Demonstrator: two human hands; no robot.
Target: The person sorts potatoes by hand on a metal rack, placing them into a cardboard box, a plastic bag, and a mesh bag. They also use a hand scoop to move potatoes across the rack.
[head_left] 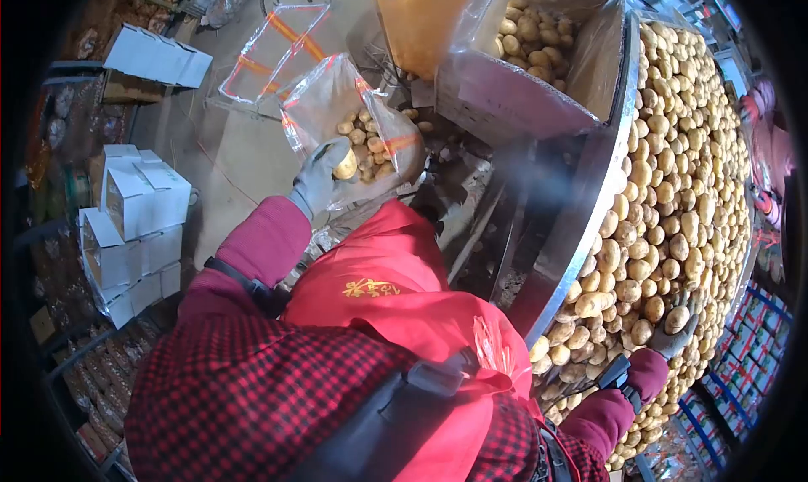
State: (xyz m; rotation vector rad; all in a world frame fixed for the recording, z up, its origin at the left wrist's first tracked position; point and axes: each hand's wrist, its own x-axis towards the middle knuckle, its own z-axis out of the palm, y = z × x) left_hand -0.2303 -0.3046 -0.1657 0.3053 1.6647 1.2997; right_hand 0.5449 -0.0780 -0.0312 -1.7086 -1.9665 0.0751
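Note:
My left hand (316,175), in a grey glove, is closed around a potato (345,165) at the near left side of a plastic-lined bag (316,103). Several potatoes (369,137) lie inside that bag. On the right, my right hand (672,339), also gloved, reaches onto a large heap of potatoes (665,187) on a metal-edged table (581,221). Its fingers are around a potato (677,319) near the lower part of the heap.
A lined box (522,103) holding potatoes stands against the table's far left edge. An orange container (417,27) is beside it. White cartons (143,196) are stacked at the left. Another person's pink sleeve (762,99) shows at the far right.

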